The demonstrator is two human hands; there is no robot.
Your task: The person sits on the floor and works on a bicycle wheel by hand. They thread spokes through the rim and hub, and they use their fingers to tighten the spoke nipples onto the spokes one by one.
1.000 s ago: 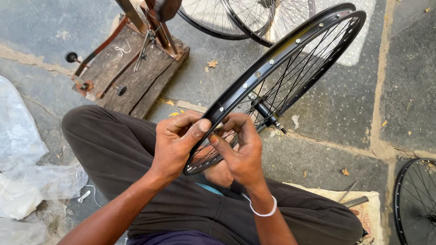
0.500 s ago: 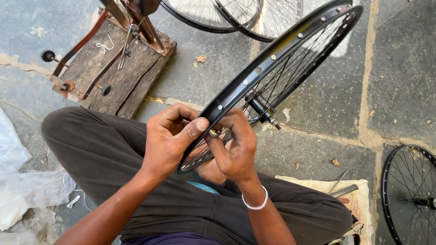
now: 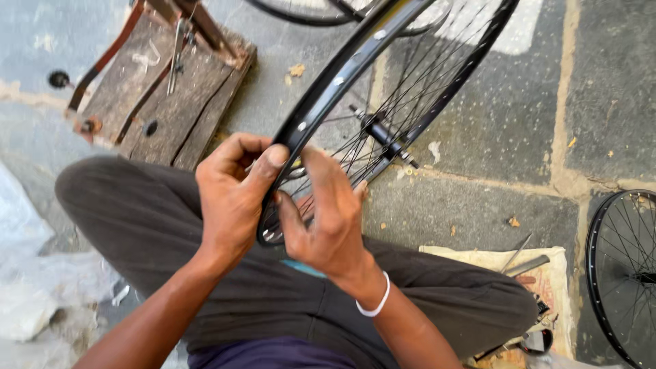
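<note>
I am sitting cross-legged on a stone floor with a black bicycle wheel [image 3: 355,61] standing tilted over my lap, its lowest part just above my knees. My left hand [image 3: 232,198] is clamped on the rim from the left, thumb pressed along the outer edge and fingers curled round behind it. My right hand [image 3: 328,219] grips the same stretch of rim from the other side, fingers pushed in among the spokes, so both hands close on the wheel almost touching each other. The hub [image 3: 379,133] with its axle sticks out just above my right fingers. A white band [image 3: 376,301] sits on my right wrist. Beyond my left knee lies a worn wooden stand [image 3: 164,96] with metal parts on it, and at the far left some crumpled clear plastic [image 3: 27,301]. By my right knee a cloth [image 3: 540,280] holds a few small tools, too small to tell apart. Another spoked wheel [image 3: 622,273] lies at the right edge, well apart from me, and parts of more rims show at the top.
</note>
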